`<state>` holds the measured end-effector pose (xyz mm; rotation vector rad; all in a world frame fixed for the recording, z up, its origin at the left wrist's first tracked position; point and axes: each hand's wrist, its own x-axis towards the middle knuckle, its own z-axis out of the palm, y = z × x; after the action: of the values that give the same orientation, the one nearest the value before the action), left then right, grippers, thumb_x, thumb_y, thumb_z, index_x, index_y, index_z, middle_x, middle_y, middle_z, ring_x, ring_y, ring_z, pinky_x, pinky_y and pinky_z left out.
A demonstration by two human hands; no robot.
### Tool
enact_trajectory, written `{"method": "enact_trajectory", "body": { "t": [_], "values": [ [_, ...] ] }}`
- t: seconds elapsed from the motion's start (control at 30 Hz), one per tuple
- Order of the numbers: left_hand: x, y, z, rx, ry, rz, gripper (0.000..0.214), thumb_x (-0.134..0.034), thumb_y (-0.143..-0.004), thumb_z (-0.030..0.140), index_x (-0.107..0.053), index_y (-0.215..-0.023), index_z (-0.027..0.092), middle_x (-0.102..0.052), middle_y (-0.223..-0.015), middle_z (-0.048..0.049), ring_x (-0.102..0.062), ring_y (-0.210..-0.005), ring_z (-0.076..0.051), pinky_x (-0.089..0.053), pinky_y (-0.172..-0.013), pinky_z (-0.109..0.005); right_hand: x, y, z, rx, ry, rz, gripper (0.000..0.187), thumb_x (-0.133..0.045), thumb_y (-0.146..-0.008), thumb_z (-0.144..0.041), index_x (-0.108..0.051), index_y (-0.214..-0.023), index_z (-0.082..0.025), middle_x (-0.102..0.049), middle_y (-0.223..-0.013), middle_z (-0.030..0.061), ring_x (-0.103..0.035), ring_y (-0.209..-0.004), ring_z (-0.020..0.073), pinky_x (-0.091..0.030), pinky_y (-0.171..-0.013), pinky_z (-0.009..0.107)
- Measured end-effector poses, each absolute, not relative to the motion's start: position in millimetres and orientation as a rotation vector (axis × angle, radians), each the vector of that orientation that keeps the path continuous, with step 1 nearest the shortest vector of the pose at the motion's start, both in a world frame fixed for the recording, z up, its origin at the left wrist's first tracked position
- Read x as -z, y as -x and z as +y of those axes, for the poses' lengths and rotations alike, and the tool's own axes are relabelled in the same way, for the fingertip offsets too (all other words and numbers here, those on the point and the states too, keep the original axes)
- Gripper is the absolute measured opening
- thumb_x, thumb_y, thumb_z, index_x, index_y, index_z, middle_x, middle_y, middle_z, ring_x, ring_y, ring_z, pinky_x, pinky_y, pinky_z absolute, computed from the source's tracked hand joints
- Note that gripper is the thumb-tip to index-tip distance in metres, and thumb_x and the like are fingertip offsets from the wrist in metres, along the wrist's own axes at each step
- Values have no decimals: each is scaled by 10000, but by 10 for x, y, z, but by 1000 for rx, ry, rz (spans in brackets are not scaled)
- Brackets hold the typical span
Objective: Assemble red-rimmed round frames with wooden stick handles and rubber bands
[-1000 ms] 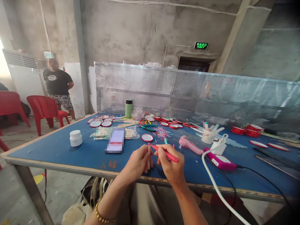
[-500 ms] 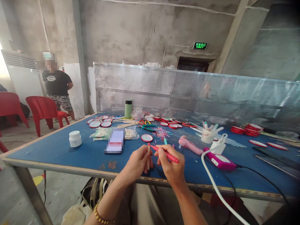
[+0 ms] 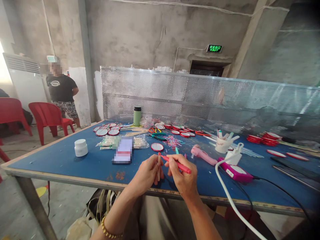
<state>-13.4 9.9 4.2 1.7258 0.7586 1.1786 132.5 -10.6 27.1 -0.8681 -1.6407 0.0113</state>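
My left hand (image 3: 148,170) pinches a thin wooden stick (image 3: 158,170) upright near the table's front edge; the stick's top end is red. In my right hand (image 3: 182,175) is a red marker pen (image 3: 180,166), its tip pointing left at the stick's red end. Whether tip and wood touch is too small to tell. Just beyond my hands lies a round red-rimmed disc (image 3: 157,147). A teal pen (image 3: 177,151) and a pile of small colourful pieces (image 3: 173,141) lie behind my right hand.
Left on the blue table (image 3: 100,173) are a white jar (image 3: 81,148) and a phone (image 3: 123,151). To the right sit a pink glue gun (image 3: 202,154), a cup of pens (image 3: 223,144) and a magenta power strip (image 3: 236,170) with cables. A green bottle (image 3: 137,116) and more red-rimmed discs stand behind.
The view has shifted very slightly. Both hands keep their hold on the stick and the marker pen, with hardly any visible movement.
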Motion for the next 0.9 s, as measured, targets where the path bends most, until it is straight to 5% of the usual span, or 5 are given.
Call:
{"method": "enact_trajectory", "body": {
  "t": [0.9],
  "values": [
    [-27,142,94,-1190,-1766,772,225,-363,-972,367,-455,-858,196,-595,-627,25,-466,-412,-72,-357,-437,-179,-271,-1324,-107,-26,880,-1656,201,-507,-936,-270,-650,-823,-187,-712,-704,3,-603,-468,96,-477,-478,198]
  ]
}}
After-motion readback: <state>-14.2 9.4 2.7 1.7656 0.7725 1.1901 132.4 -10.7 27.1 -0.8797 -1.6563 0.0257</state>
